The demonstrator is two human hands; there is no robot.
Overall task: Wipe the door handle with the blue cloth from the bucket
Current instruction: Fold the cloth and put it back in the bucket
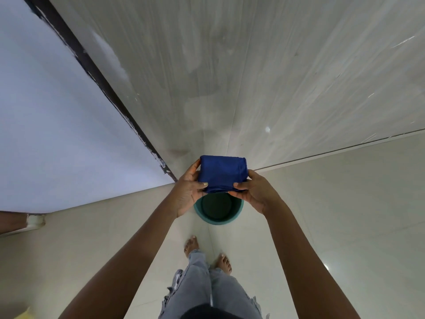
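Note:
A folded blue cloth is held up in front of me between both hands, above a teal bucket that stands on the floor. My left hand grips the cloth's left side, thumb on its front. My right hand grips its lower right corner. The bucket's inside looks dark, and the hands and cloth hide its upper part. No door handle is in view.
A grey tiled wall rises straight ahead. A white panel with a dark edge strip stands at the left. Pale floor tiles lie around my bare feet just behind the bucket.

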